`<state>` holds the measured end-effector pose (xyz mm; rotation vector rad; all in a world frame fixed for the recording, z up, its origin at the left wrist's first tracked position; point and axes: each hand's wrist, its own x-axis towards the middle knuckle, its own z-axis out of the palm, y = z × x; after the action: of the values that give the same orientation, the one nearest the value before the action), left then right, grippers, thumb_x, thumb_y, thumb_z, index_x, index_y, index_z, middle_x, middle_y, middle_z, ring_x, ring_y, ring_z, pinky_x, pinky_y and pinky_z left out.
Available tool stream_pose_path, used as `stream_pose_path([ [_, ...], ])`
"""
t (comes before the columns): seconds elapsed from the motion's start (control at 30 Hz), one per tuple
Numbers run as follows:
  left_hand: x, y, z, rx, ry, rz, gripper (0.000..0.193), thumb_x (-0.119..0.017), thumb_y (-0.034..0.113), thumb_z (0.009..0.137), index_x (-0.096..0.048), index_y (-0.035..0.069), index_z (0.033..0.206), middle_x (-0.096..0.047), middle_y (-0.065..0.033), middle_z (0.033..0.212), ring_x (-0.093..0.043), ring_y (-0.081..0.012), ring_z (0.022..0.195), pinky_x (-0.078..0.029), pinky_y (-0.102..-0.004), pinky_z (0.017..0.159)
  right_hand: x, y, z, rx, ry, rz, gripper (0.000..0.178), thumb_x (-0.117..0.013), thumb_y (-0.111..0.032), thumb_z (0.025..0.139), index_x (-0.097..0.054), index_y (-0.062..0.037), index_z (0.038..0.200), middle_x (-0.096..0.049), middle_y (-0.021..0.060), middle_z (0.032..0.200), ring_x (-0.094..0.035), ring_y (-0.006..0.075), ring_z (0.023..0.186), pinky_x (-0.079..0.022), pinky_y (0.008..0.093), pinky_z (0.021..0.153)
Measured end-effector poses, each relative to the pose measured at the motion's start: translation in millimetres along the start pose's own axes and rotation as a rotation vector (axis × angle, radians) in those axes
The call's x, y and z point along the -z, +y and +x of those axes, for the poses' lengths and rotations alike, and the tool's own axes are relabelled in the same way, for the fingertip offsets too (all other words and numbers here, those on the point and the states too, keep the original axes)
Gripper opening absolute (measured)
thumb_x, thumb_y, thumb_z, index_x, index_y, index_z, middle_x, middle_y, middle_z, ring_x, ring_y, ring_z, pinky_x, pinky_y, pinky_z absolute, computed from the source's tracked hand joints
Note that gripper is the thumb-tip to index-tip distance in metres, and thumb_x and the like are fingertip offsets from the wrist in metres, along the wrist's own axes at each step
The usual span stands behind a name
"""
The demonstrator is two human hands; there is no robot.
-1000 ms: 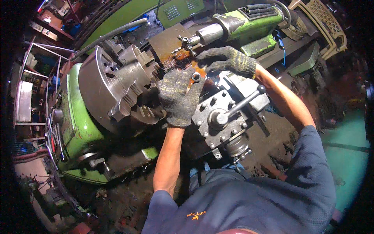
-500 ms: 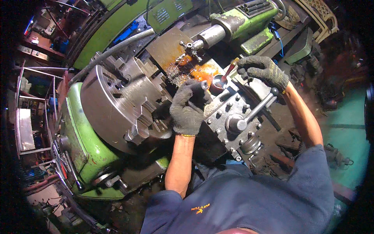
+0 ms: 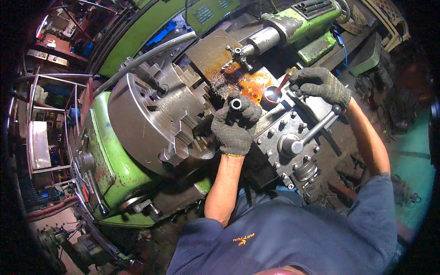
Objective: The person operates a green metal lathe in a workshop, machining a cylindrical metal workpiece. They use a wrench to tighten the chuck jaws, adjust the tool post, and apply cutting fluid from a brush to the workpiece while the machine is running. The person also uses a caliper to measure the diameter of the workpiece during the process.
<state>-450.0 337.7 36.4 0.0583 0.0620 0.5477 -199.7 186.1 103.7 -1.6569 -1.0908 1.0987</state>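
Head view: right of the chuck [image 3: 137,121], oily surface [image 3: 257,81], green tailstock [image 3: 286,24]; left hand [image 3: 234,130] clutches metal tube [image 3: 232,105]; right hand [image 3: 321,86] curled, grip unclear.

From my remote feed I see a navy short-sleeved T-shirt [image 3: 302,233] with a small orange logo [image 3: 244,239] on the chest. Charcoal knitted work gloves [image 3: 233,141] cover the left hand [image 3: 236,126] and right hand [image 3: 322,86]. A yellow hem [image 3: 233,155] edges the left cuff.
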Motion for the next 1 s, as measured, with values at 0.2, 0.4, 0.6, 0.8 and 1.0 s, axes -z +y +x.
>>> stream_pose_path([
  [0.2,5,-6,13,0.113,-0.075,-0.094,0.026,-0.051,0.018,0.099,-0.066,0.003,0.113,-0.067,-0.0089,0.099,-0.056,-0.0208,0.081,-0.048,-0.0382,0.077,-15,-48,36,0.171,-0.184,-0.256,0.051,-0.074,-0.027,0.091,-0.062,-0.0067,0.136,-0.065,0.0096,0.130,-0.060,0.0196,0.120,-0.047,0.0394,0.107],
  [0.4,-46,-10,16,0.071,0.051,0.087,0.036,-0.049,0.035,0.103,-0.063,0.005,0.117,-0.064,-0.0053,0.095,-0.055,-0.0146,0.065,-0.044,-0.0279,0.055,-60,-75,77,0.472,-0.309,-0.191,0.040,-0.068,-0.029,0.097,-0.063,-0.0076,0.131,-0.064,0.0100,0.133,-0.056,0.0217,0.128,-0.043,0.0406,0.111],
  [0.6,-83,1,-37,-0.435,0.160,1.313,0.022,-0.056,0.001,0.093,-0.064,-0.006,0.112,-0.068,-0.0101,0.087,-0.065,-0.0192,0.071,-0.055,-0.0338,0.077,-66,-71,134,0.203,-0.073,-0.182,0.034,-0.072,-0.027,0.091,-0.064,-0.0071,0.117,-0.070,0.0138,0.103,-0.070,0.0250,0.096,-0.054,0.0413,0.085],
  [0.8,-92,56,-111,-0.922,0.156,1.616,0.024,-0.062,0.003,0.093,-0.065,-0.009,0.114,-0.072,-0.0161,0.091,-0.066,-0.0224,0.077,-0.054,-0.0339,0.070,-80,-55,188,0.427,-0.154,-1.201,0.026,-0.073,-0.025,0.085,-0.070,-0.0094,0.105,-0.069,0.0172,0.099,-0.066,0.0415,0.093,-0.054,0.0468,0.081],
  [1.0,-103,107,-123,-1.337,0.183,2.022,0.012,-0.066,0.006,0.090,-0.069,-0.003,0.098,-0.068,-0.0114,0.085,-0.063,-0.0224,0.080,-0.053,-0.0364,0.073,-118,-35,214,0.578,-0.035,-1.425,0.019,-0.072,-0.031,0.080,-0.075,-0.0179,0.094,-0.073,0.0072,0.090,-0.067,0.0282,0.101,-0.049,0.0449,0.084],
])
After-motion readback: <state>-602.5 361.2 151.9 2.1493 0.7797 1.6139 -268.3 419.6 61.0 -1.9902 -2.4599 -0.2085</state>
